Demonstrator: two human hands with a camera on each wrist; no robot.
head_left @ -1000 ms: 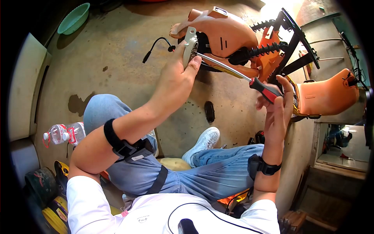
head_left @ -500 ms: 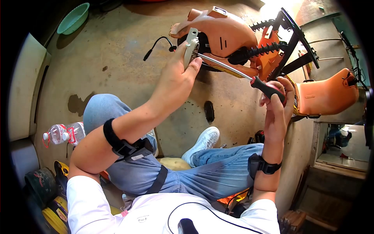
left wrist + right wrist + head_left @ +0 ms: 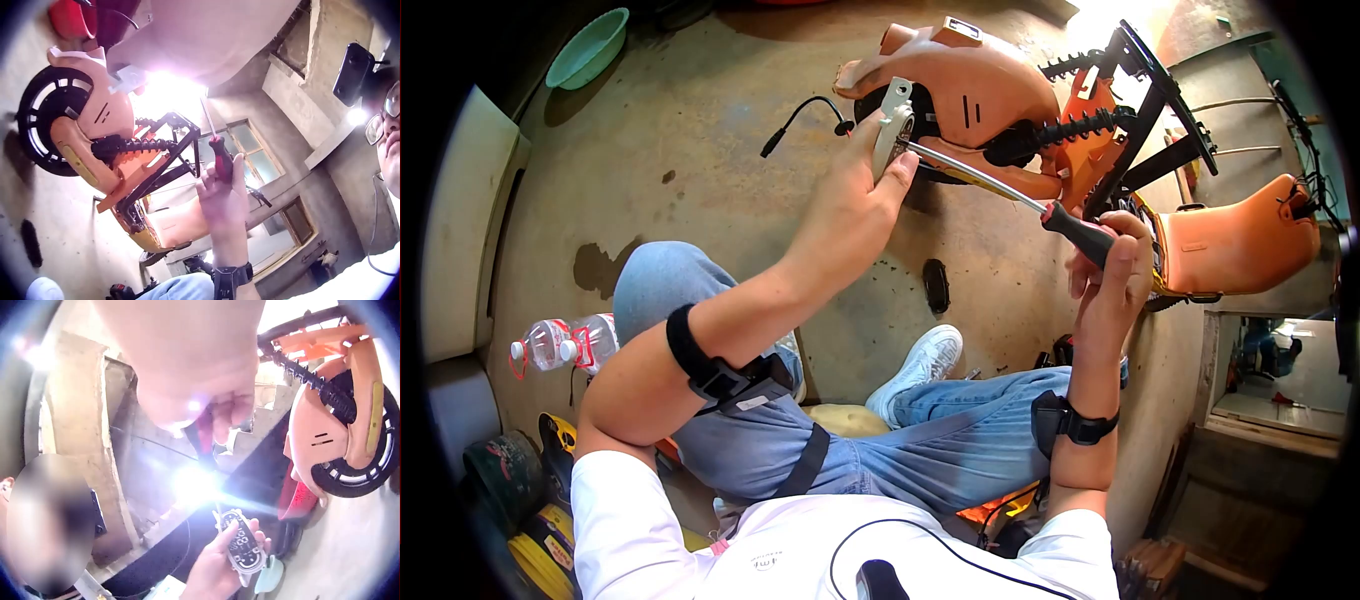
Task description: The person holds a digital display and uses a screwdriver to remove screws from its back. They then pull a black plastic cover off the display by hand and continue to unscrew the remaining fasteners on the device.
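Observation:
My left hand (image 3: 850, 200) holds a small scooter display panel (image 3: 893, 130) with a pale casing and mounting tab. Dark glass with white segment markings shows on the display panel (image 3: 242, 544) in the right wrist view. In my right hand (image 3: 1110, 275) is a screwdriver (image 3: 1075, 228) with a red and black handle, fingers and thumb wrapped about its end. Its long metal shaft (image 3: 975, 173) slants up to the left, the tip right at the back of the panel. In the left wrist view the screwdriver (image 3: 219, 150) also shows, with the left hand close overhead.
An orange scooter (image 3: 990, 90) lies beyond the hands, with black springs and frame (image 3: 1160, 110). A black cable (image 3: 805, 105) sticks out near the panel. A dark oblong part (image 3: 937, 286) lies on the floor. Plastic bottles (image 3: 565, 342) and a green basin (image 3: 590, 48) are at left.
My right hand's fingers have closed round the screwdriver handle, whose black side now faces up instead of red. The panel has tilted slightly; the left hand stays almost in place.

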